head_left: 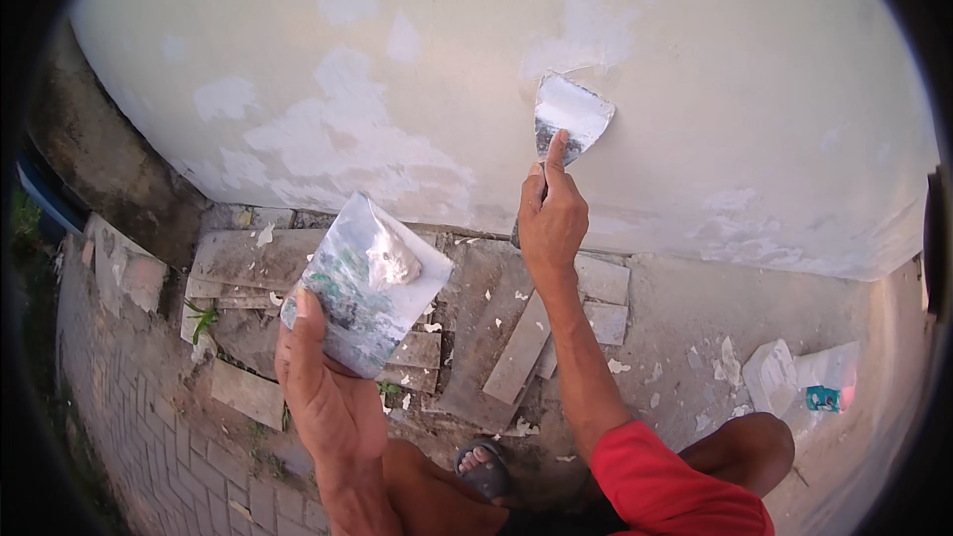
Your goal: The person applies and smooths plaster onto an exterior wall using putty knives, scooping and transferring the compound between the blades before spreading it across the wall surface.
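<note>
Right hand (552, 218) grips a putty knife (569, 119) flat on the wall (754, 89); left hand (323, 387) clasps a loaded board (365, 283) well clear.

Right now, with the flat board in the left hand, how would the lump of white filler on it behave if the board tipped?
The filler lump sits heaped, so it is probably a stiff paste that clings. The board looks thin and rigid, likely light. The left hand holds only its lower edge, so a sharp tilt could slide the lump off.

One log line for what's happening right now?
left hand: holds putty board | right hand: presses putty knife on wall
</note>
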Motion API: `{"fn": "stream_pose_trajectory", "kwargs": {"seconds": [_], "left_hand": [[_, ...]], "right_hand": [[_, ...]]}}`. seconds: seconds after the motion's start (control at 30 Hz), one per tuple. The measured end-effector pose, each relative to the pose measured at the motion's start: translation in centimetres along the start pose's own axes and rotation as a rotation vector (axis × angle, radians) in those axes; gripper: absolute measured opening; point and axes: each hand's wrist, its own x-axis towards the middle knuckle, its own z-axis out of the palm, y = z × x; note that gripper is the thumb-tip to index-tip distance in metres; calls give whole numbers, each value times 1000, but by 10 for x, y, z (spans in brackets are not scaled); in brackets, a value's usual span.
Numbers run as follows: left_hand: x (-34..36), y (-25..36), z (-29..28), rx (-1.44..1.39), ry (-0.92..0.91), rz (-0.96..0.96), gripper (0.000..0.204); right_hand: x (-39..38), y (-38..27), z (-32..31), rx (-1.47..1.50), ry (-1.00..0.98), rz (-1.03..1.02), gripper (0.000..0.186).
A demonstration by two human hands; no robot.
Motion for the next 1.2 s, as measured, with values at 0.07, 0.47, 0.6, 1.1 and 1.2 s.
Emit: {"fn": "stream_pose_trajectory", "kwargs": {"seconds": [0.07,0.47,0.6,1.1,1.2], "left_hand": [[1,-1,-2,-13,10,-4,25],[1,-1,3,-5,2,-24,28],[2,-3,3,-26,5,-19,28],[10,-5,-5,49,-32,-19,29],[9,-8,-7,59,-23,25,28]], "right_hand": [[-18,8,6,-31,-48,-31,57],[8,-8,-16,11,23,-29,54],[-17,-4,-3,-116,-118,-60,57],[-18,60,7,-236,-88,-274,66],[-50,64,-15,-144,-231,-191,63]]}}
